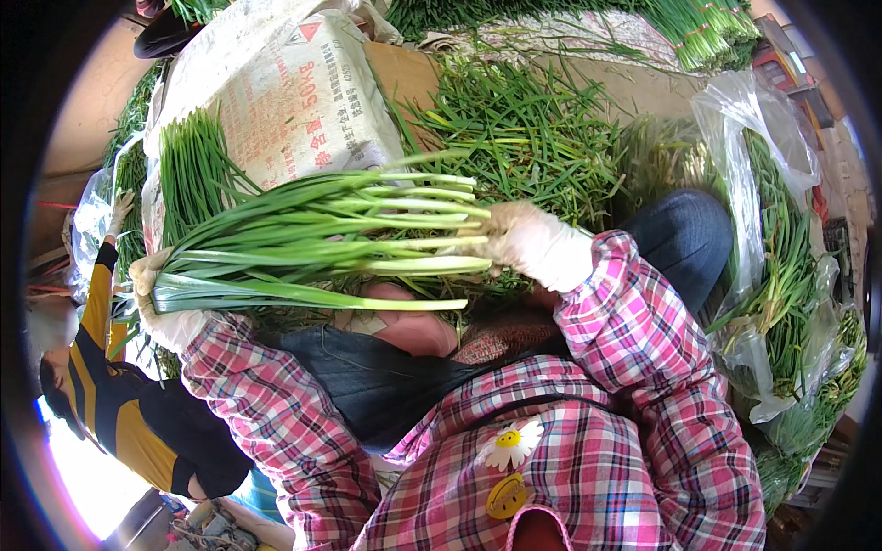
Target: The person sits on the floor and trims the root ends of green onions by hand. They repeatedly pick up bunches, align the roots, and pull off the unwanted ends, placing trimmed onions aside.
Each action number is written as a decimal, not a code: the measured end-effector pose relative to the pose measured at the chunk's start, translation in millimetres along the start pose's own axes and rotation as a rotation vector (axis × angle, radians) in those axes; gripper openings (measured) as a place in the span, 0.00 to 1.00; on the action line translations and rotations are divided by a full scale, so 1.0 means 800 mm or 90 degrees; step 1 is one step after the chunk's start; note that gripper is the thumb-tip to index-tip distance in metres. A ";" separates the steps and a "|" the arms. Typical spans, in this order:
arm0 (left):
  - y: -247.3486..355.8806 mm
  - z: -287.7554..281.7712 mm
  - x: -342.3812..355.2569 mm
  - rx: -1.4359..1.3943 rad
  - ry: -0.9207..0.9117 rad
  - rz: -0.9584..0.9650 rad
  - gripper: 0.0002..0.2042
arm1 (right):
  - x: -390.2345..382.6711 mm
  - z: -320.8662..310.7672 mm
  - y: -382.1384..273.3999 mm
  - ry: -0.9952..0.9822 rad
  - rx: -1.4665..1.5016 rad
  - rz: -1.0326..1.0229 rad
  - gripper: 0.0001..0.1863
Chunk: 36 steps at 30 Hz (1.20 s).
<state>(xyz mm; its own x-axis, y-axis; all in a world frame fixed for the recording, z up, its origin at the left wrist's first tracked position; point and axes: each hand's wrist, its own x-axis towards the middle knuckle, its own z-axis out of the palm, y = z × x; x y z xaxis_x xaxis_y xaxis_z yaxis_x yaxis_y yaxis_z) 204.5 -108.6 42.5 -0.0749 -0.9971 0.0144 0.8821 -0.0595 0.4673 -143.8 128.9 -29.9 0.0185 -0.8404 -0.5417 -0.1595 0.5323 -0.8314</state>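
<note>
A loose bunch of garlic chives (312,230) lies sideways in front of me, green leaves to the left and pale stem ends to the right. My left hand (158,292), in a whitish glove, is closed round the leaf tips. At the pale ends is my gloved right hand (537,243), its fingers smeared by motion; whether they grip a stem I cannot tell. Beyond the bunch, a neat stack of chives (197,170) rests on a white woven sack (276,87) with red print. A heap of loose green leaves and trimmings (524,129) lies past my right hand.
Clear plastic bags (749,184) with more greens stand at my right, beside my bent knee (684,239). Tied chive bundles (703,32) lie at the far right. On the left, a co-worker in a yellow and black top (138,413) reaches toward other greens.
</note>
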 end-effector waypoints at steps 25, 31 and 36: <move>-0.025 0.013 -0.001 0.007 0.033 0.065 0.12 | -0.021 -0.001 -0.040 0.079 0.240 -0.250 0.23; -0.051 0.047 -0.021 0.116 0.011 0.092 0.06 | -0.020 -0.011 -0.033 0.059 0.203 -0.162 0.27; -0.027 0.046 -0.027 -0.037 -0.209 -0.078 0.03 | -0.028 -0.034 -0.010 0.092 0.187 -0.183 0.24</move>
<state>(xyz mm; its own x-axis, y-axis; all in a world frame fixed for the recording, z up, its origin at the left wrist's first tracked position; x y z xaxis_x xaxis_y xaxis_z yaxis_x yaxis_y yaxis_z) 169.7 -84.2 65.0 -0.3183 -0.9147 0.2491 0.8816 -0.1890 0.4325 -169.6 140.9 -8.0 -0.1213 -0.9533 -0.2768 0.1200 0.2627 -0.9574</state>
